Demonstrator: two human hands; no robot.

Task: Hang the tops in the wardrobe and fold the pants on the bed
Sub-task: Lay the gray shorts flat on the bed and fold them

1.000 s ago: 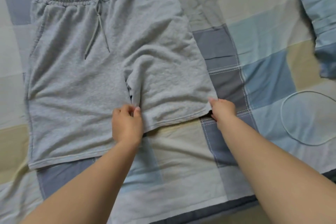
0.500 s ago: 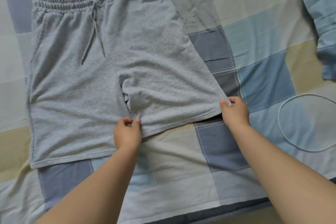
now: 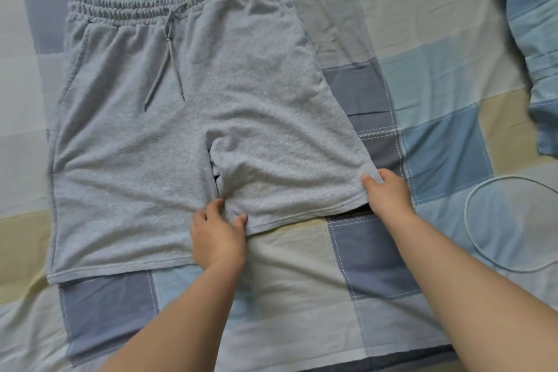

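Both hands pinch one leg hem of the gray shorts [image 3: 193, 118]: left hand [image 3: 218, 237] inner corner, right hand [image 3: 388, 195] outer. Uneven pulling could skew the fold and bunch the waistband [image 3: 157, 10].

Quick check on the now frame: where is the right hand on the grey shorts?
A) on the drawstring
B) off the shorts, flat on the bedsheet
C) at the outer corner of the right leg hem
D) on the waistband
C: the right hand pinches the outer hem corner of the grey shorts, far from the waistband and the drawstring, while the left hand holds the inner hem by the crotch.
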